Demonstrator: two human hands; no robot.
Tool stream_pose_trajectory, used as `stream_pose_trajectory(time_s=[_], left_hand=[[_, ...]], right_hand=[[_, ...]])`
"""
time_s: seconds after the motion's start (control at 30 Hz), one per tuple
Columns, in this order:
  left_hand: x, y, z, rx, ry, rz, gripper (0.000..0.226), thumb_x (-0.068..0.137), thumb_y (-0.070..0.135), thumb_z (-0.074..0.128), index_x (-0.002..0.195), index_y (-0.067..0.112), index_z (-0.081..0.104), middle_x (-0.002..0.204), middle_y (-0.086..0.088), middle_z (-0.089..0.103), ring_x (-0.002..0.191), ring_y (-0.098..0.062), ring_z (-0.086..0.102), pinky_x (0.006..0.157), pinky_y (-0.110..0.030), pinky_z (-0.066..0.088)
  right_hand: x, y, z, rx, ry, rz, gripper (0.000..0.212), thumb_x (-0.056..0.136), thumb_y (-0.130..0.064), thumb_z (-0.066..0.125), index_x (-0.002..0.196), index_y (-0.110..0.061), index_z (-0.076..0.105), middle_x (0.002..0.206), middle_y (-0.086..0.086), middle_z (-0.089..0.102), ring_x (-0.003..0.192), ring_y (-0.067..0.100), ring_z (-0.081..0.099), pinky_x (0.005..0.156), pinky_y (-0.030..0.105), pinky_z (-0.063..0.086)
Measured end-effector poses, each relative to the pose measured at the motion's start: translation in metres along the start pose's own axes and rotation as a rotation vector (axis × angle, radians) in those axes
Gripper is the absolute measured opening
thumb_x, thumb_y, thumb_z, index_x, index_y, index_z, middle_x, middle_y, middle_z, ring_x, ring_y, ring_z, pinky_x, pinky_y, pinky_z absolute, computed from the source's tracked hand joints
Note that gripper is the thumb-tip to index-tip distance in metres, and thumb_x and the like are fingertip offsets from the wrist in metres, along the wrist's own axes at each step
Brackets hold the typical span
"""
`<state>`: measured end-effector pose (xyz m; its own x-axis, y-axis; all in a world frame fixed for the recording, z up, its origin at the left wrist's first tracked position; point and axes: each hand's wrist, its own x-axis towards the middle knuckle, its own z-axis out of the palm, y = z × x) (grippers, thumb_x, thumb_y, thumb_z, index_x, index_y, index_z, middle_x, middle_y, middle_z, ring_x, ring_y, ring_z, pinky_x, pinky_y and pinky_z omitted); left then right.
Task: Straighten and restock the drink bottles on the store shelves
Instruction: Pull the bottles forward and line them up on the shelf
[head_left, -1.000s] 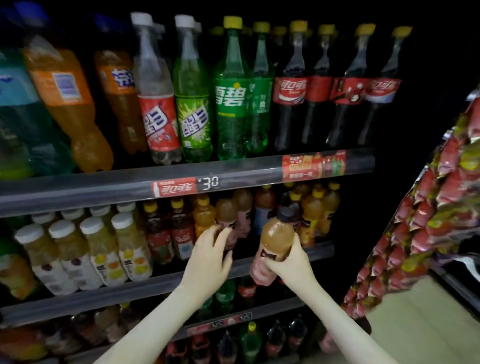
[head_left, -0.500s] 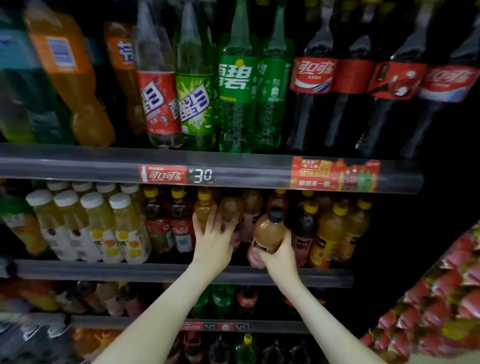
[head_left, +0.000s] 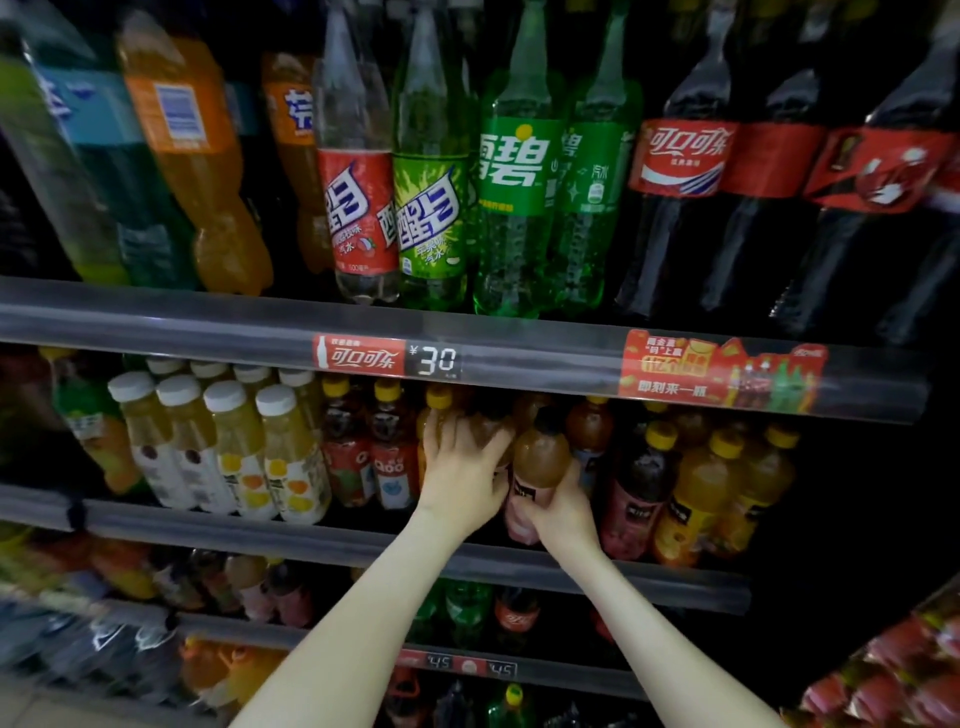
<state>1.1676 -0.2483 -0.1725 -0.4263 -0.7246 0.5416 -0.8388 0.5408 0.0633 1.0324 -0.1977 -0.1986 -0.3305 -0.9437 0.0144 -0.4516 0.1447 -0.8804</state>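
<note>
- Dim store shelving fills the view, with tiers of drinks behind grey rails. The work is on the middle shelf (head_left: 311, 540).
- Fingers of the right hand (head_left: 563, 512) curl round the pink-labelled lower half of a brown bottle (head_left: 540, 457) with a dark cap. It stands nearly upright at the shelf's front edge, near the centre of the view.
- The left hand (head_left: 460, 480) sits at nine o'clock of that bottle. Its fingers (head_left: 441, 434) are slightly spread and fairly straight, and they lie against the amber bottles (head_left: 491, 431) behind. They seem to press rather than grip.
- The step looks like restocking: the brown bottle is being seated in its row while the neighbours are steadied.
- The next move likely calls for sliding it toward twelve o'clock with its base flat and label forward, then letting go.
- At three o'clock, just beside it, stands a dark bottle (head_left: 636, 493), then the yellow-capped juice bottles (head_left: 711, 488).
- At nine o'clock come the red-labelled bottles (head_left: 392, 457), then the white-capped bottles (head_left: 234, 447).
- The upper rail (head_left: 208, 322), with its price tag (head_left: 387, 356), hangs close over the caps at twelve o'clock, so headroom is scant. The closely packed neighbours could tip.
</note>
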Motion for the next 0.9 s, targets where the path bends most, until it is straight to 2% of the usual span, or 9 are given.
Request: stream_pose_trajectory(time_s=[0.07, 0.13, 0.3, 0.37, 0.43, 0.6, 0.67, 0.77, 0.9], left_hand=[[-0.003, -0.002, -0.001, 0.025, 0.061, 0.001, 0.060, 0.056, 0.028, 0.077, 0.106, 0.019, 0.046, 0.078, -0.014, 0.054, 0.075, -0.035, 0.057, 0.099, -0.054, 0.032], [-0.003, -0.004, 0.003, 0.039, 0.102, 0.004, 0.065, 0.058, 0.034, 0.081, 0.110, 0.015, 0.046, 0.078, -0.014, 0.056, 0.071, -0.034, 0.059, 0.100, -0.053, 0.029], [0.009, 0.004, 0.008, -0.025, 0.049, -0.128, 0.072, 0.060, 0.043, 0.081, 0.115, 0.003, 0.055, 0.088, -0.015, 0.060, 0.083, -0.036, 0.061, 0.100, -0.053, 0.030], [0.016, 0.006, 0.005, -0.093, -0.023, -0.203, 0.065, 0.066, 0.042, 0.078, 0.115, 0.006, 0.056, 0.098, -0.018, 0.057, 0.096, -0.040, 0.057, 0.103, -0.056, 0.026], [0.020, 0.008, 0.002, -0.170, -0.137, -0.263, 0.059, 0.078, 0.043, 0.064, 0.126, 0.013, 0.045, 0.116, -0.014, 0.054, 0.116, -0.036, 0.047, 0.110, -0.053, 0.013], [0.006, 0.017, -0.005, -0.271, -0.101, -0.250, 0.065, 0.084, 0.036, 0.061, 0.135, 0.009, 0.031, 0.118, -0.010, 0.057, 0.112, -0.032, 0.054, 0.111, -0.050, 0.009], [-0.001, 0.019, -0.010, -0.281, -0.126, -0.220, 0.072, 0.084, 0.035, 0.063, 0.142, 0.012, 0.026, 0.129, -0.012, 0.045, 0.117, -0.033, 0.048, 0.110, -0.048, 0.017], [-0.013, 0.022, -0.015, -0.391, -0.157, -0.165, 0.074, 0.086, 0.028, 0.064, 0.145, 0.013, 0.021, 0.134, -0.016, 0.031, 0.107, -0.038, 0.055, 0.085, -0.039, 0.047], [-0.020, 0.021, -0.023, -0.434, -0.135, -0.251, 0.079, 0.089, 0.031, 0.063, 0.148, 0.012, 0.014, 0.140, -0.017, 0.029, 0.109, -0.036, 0.055, 0.080, -0.033, 0.048]], right_hand=[[-0.002, 0.004, -0.005, -0.004, -0.002, 0.006, 0.084, 0.083, -0.019, 0.073, 0.145, -0.009, 0.017, 0.097, -0.004, 0.056, 0.091, 0.013, 0.057, 0.072, 0.020, 0.041], [-0.002, 0.008, -0.011, -0.011, -0.004, 0.016, 0.087, 0.082, -0.021, 0.074, 0.146, -0.008, 0.017, 0.099, -0.004, 0.055, 0.092, 0.012, 0.053, 0.077, 0.023, 0.041], [0.000, 0.007, -0.018, -0.062, -0.036, 0.001, 0.071, 0.082, -0.016, 0.072, 0.136, -0.010, 0.027, 0.092, -0.004, 0.055, 0.081, 0.011, 0.053, 0.066, 0.019, 0.041], [0.001, 0.004, -0.017, -0.086, -0.050, 0.000, 0.071, 0.082, -0.015, 0.071, 0.137, -0.010, 0.026, 0.093, -0.002, 0.055, 0.081, 0.012, 0.052, 0.069, 0.021, 0.041], [0.001, 0.001, -0.017, -0.092, -0.048, 0.012, 0.073, 0.082, -0.015, 0.071, 0.138, -0.009, 0.024, 0.096, 0.002, 0.056, 0.084, 0.014, 0.052, 0.073, 0.024, 0.043], [-0.004, 0.006, -0.015, 0.011, 0.002, 0.024, 0.089, 0.080, -0.013, 0.074, 0.144, -0.009, 0.012, 0.110, -0.001, 0.052, 0.108, 0.018, 0.056, 0.087, 0.026, 0.044], [-0.010, 0.008, -0.013, 0.076, 0.044, -0.023, 0.099, 0.078, -0.005, 0.074, 0.148, -0.015, 0.004, 0.122, -0.001, 0.048, 0.113, 0.012, 0.049, 0.092, 0.023, 0.038], [-0.014, 0.007, -0.011, 0.091, 0.054, -0.069, 0.100, 0.082, -0.001, 0.069, 0.150, -0.023, -0.001, 0.130, -0.002, 0.044, 0.115, 0.008, 0.045, 0.093, 0.020, 0.036], [-0.009, 0.002, -0.012, -0.049, 0.033, -0.096, 0.097, 0.084, -0.007, 0.066, 0.152, -0.023, -0.002, 0.138, 0.010, 0.045, 0.120, 0.025, 0.052, 0.095, 0.029, 0.042]])
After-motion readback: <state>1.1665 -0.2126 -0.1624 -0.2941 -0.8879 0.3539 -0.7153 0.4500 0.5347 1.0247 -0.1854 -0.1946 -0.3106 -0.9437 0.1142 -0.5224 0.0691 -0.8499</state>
